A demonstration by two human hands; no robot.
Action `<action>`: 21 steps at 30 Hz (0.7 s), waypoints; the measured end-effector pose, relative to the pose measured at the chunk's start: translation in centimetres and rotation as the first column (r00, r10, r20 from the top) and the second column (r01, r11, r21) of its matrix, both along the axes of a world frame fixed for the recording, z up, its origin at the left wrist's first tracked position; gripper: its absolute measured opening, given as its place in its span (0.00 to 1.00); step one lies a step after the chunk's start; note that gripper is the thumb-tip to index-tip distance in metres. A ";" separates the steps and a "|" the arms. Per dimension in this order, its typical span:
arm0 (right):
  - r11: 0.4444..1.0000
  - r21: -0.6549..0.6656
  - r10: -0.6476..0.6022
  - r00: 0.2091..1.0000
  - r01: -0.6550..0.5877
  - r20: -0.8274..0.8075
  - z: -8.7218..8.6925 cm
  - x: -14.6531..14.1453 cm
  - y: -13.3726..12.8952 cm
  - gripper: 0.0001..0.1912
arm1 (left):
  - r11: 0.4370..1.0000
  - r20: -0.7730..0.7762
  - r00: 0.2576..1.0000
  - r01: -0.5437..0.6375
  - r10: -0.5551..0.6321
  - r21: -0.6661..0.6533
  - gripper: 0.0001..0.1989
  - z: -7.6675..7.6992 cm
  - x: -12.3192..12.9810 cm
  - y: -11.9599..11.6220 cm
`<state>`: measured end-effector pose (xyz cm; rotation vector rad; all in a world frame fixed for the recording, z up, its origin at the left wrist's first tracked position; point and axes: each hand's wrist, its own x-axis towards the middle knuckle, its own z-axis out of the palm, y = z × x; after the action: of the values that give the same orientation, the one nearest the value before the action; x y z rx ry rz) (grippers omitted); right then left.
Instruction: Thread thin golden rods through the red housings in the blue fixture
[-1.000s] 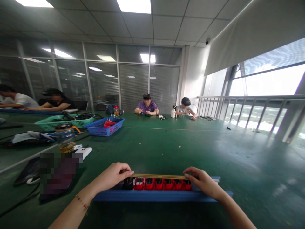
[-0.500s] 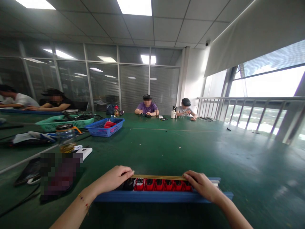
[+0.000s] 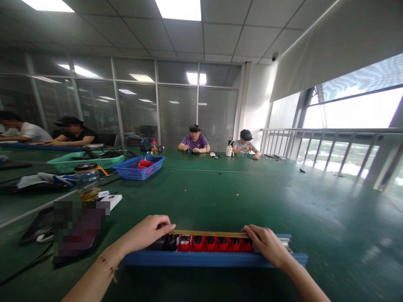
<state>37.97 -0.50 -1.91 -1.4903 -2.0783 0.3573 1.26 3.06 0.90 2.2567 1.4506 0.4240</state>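
Note:
In front of me lies a long blue rail-like holder (image 3: 214,260) with a row of red pieces (image 3: 210,244) that have black parts in them. A black piece (image 3: 170,243) sits at the left end of that row. Along the far side of the row runs a thin yellowish strip (image 3: 206,233). My left hand (image 3: 154,230) is closed, with thumb and fingertips at the strip's left end. My right hand (image 3: 262,242) pinches the strip near its right end and hides part of the holder. The undersides of my fingers are hidden.
A blue basket (image 3: 138,173) with red pieces and a green basket (image 3: 59,165) with black cables stand further left. Nearer are a glass jar (image 3: 86,184), a white device (image 3: 116,203) and a dark phone-like object (image 3: 37,226). Several co-workers sit around the green table (image 3: 195,197).
My left hand has shifted slightly left and up, with its fingers lifted a little. My right hand and the holder stay nearly where they were.

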 end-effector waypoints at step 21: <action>0.999 -0.011 0.035 0.999 -0.035 0.006 -0.2 0.4 0.3 0.21 | 0.969 -0.043 0.998 0.058 -0.049 0.240 0.13 1.8 -0.2 -0.4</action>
<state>38.33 -0.19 -2.14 -1.4642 -2.1124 0.3781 1.02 2.66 2.67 2.4998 1.4191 0.5724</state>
